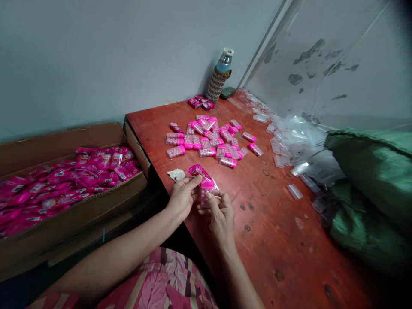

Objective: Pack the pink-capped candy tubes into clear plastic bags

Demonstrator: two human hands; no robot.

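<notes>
Near the table's left edge, my left hand (183,198) pinches a printed pink wrapper (195,170) between thumb and fingers. My right hand (224,216) grips a small clear candy box (204,196) with a pink cap and pink round candies inside. The wrapper touches the cap end of the box; whether the cap is inside it I cannot tell. Beyond both hands lies a loose pile of similar filled candy boxes (209,136). A crumpled whitish lump (176,174) sits beside my left hand.
An open cardboard box (77,210) at the left holds many pink packs (96,167). Clear empty containers (283,141) and a green sack (370,206) occupy the table's right side. A bottle in a woven cover (219,79) and pink packets (201,102) stand by the wall.
</notes>
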